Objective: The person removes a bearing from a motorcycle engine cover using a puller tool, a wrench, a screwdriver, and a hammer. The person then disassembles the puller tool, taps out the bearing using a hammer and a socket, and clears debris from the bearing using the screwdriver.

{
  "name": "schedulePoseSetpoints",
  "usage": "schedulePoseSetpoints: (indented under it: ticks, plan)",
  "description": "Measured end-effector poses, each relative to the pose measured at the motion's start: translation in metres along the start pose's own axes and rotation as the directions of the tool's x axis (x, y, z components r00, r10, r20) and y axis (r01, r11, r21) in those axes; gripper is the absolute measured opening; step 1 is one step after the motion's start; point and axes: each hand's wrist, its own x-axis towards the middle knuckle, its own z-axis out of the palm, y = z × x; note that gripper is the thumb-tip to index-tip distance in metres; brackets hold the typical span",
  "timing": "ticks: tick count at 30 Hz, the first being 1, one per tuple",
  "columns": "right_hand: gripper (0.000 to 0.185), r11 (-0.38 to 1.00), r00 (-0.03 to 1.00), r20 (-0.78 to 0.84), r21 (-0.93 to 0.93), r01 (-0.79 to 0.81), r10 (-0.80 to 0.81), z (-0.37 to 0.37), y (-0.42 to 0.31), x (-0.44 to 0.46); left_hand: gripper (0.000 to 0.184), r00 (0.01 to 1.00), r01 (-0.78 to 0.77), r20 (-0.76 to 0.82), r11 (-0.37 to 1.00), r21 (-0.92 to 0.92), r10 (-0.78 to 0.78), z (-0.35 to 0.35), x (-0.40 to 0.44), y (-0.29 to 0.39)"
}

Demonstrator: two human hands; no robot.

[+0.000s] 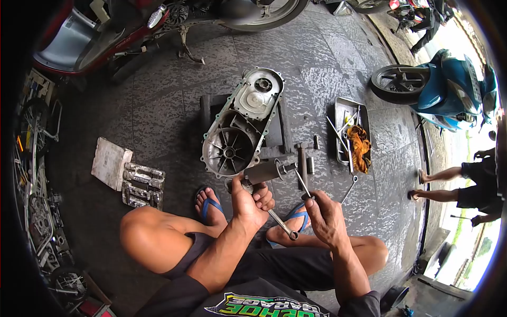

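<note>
Being steadied, apparently, for the slim tool (302,184) held in the right hand (326,215), cylinder (260,173) and wrench (282,224) are gripped by the left hand (248,205) beside the casing (257,99).

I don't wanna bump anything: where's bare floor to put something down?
Bare floor lies right of the metal tray, below the blue motorcycle, and left of the engine casing, above the white box. It's crowded around the hammer and sockets.

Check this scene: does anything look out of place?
Mildly: the crumpled orange cloth is bunched at one end of the rectangular silver metal tray and seems to overhang its edge, which looks untidy.
</note>
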Motion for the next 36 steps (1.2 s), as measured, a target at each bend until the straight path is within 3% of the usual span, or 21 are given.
schedulePoseSetpoints:
  ticks: [8,10,12,14,16,18,20,22,24,25,26,27,28,29,30,31,32,33,34,35,36]
  plan:
    - [0.028,0.995,0.993,-0.069,-0.044,0.095,-0.098,0.007,0.005,-0.002,0.056,0.996,0.057,0.068,0.998,0.040,-0.060,-0.002,-0.003,-0.006]
    - [0.027,0.979,0.955,-0.214,-0.025,0.205,-0.205,0.014,0.007,0.002,0.056,0.993,0.071,0.085,0.995,0.072,-0.077,-0.001,-0.006,-0.013]
    - [0.028,1.000,0.987,-0.162,-0.009,0.015,-0.016,0.009,-0.006,-0.001,0.058,0.991,0.098,0.091,0.994,0.048,-0.102,-0.002,-0.005,-0.022]
    - [0.026,0.979,0.946,-0.284,-0.172,0.111,-0.157,0.016,0.012,0.011,0.059,0.982,0.117,0.142,0.990,0.074,-0.127,-0.006,0.003,-0.026]
    - [0.026,0.950,0.956,-0.277,-0.314,0.003,-0.095,0.013,0.021,0.022,0.059,0.981,0.177,0.071,0.982,0.067,-0.182,-0.001,0.006,-0.031]
    - [0.029,0.955,0.942,-0.321,-0.295,-0.002,-0.097,0.013,0.022,0.024,0.058,0.972,0.221,0.072,0.974,0.051,-0.224,-0.004,0.016,-0.031]
    - [0.033,0.902,0.914,-0.287,-0.402,0.156,-0.286,0.011,0.022,0.018,0.056,0.935,0.286,0.191,0.954,0.087,-0.298,-0.016,0.024,-0.036]
    - [0.027,0.874,0.915,-0.213,-0.431,0.226,-0.342,0.006,0.022,0.007,0.054,0.889,0.323,0.294,0.936,0.138,-0.350,-0.019,0.024,-0.035]
    - [0.023,0.646,0.794,-0.025,-0.597,0.475,-0.608,-0.019,0.019,0.007,0.052,0.716,0.599,0.368,0.793,0.111,-0.593,-0.022,0.021,-0.032]
    - [0.028,0.548,0.717,0.054,-0.606,0.577,-0.695,-0.036,0.012,0.013,0.049,0.567,0.685,0.488,0.709,0.167,-0.663,-0.027,0.026,-0.038]
    - [0.034,0.445,0.630,0.130,-0.601,0.664,-0.765,-0.049,0.006,0.017,0.049,0.562,0.686,0.487,0.706,0.178,-0.669,-0.032,0.029,-0.041]
    - [0.034,0.361,0.556,0.177,-0.596,0.717,-0.812,-0.056,0.008,0.021,0.048,0.583,0.661,0.414,0.704,0.259,-0.699,-0.025,0.026,-0.040]
    - [0.034,0.353,0.551,0.166,-0.611,0.708,-0.818,-0.063,0.005,0.026,0.048,0.606,0.632,0.343,0.696,0.342,-0.718,-0.015,0.022,-0.038]
    - [0.034,0.284,0.492,0.253,-0.567,0.773,-0.833,-0.069,0.001,0.029,0.049,0.723,0.566,0.235,0.752,0.339,-0.650,0.005,0.010,-0.032]
    - [0.033,0.218,0.426,0.337,-0.510,0.832,-0.839,-0.076,-0.003,0.030,0.049,0.720,0.565,0.234,0.748,0.347,-0.653,0.012,0.012,-0.030]
    - [0.030,0.177,0.394,0.398,-0.481,0.859,-0.829,-0.084,-0.011,0.031,0.048,0.810,0.451,0.168,0.781,0.433,-0.561,0.016,0.012,-0.024]
    - [0.030,0.169,0.387,0.392,-0.487,0.857,-0.834,-0.086,-0.010,0.028,0.048,0.887,0.325,0.120,0.788,0.523,-0.445,0.019,0.013,-0.015]
    - [0.024,0.233,0.470,0.547,-0.447,0.863,-0.693,-0.088,-0.010,0.023,0.050,0.874,0.196,0.223,0.732,0.652,-0.433,0.024,0.010,0.001]
    - [0.021,0.305,0.520,0.679,-0.421,0.854,-0.518,-0.089,-0.011,0.021,0.050,0.875,0.176,0.233,0.729,0.662,-0.423,0.031,0.007,0.004]
    - [0.022,0.332,0.587,0.749,-0.494,0.804,-0.306,-0.086,-0.013,0.017,0.048,0.918,-0.293,0.381,0.465,0.836,-0.107,0.037,0.000,0.002]
    - [0.019,0.314,0.619,0.779,-0.567,0.761,-0.093,-0.080,-0.020,0.018,0.046,0.785,-0.611,0.606,0.000,0.791,0.126,0.045,-0.010,-0.001]
